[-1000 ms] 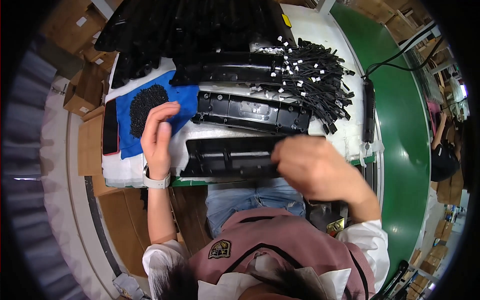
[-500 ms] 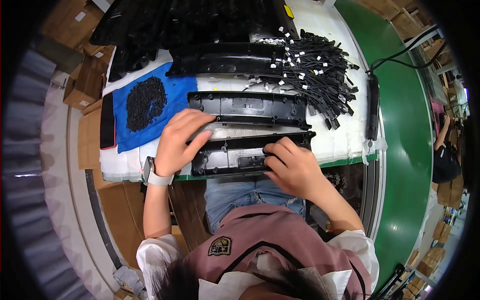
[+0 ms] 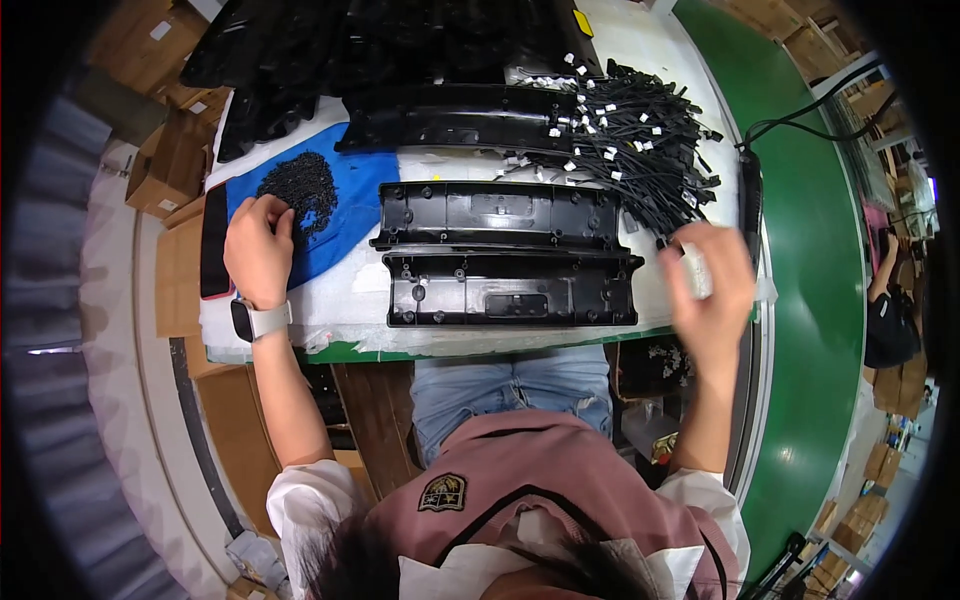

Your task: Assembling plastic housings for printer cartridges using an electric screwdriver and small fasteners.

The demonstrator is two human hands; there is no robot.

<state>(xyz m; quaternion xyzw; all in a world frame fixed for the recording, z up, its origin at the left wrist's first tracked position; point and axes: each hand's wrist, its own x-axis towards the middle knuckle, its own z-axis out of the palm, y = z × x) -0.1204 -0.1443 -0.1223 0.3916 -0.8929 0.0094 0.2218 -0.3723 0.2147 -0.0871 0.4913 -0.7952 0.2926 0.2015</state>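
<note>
Two black plastic housings lie on the table, open side up: the nearer housing [image 3: 515,290] and, just beyond it, the farther housing [image 3: 500,215]. Left of them, my left hand [image 3: 260,250] is at the near edge of a pile of small black pieces, maybe screws [image 3: 300,180], on a blue cloth [image 3: 350,190]. Its fingers are curled together; whatever they pinch is too small to make out. Past the housings' right ends is my right hand [image 3: 715,290], smeared by motion. It is close to the near end of a heap of black cables with white connectors [image 3: 640,130].
Another black housing [image 3: 455,120] lies farther back, before a mass of dark parts [image 3: 380,40]. A long black tool with a cord [image 3: 750,190] rests at the table's right edge. A green surface [image 3: 810,330] runs alongside; cartons [image 3: 170,165] stand left.
Both hands have left the nearer housing, my left going left to the small black pieces, my right going right toward the cables. The nearer housing now sits level, closer to the other one.
</note>
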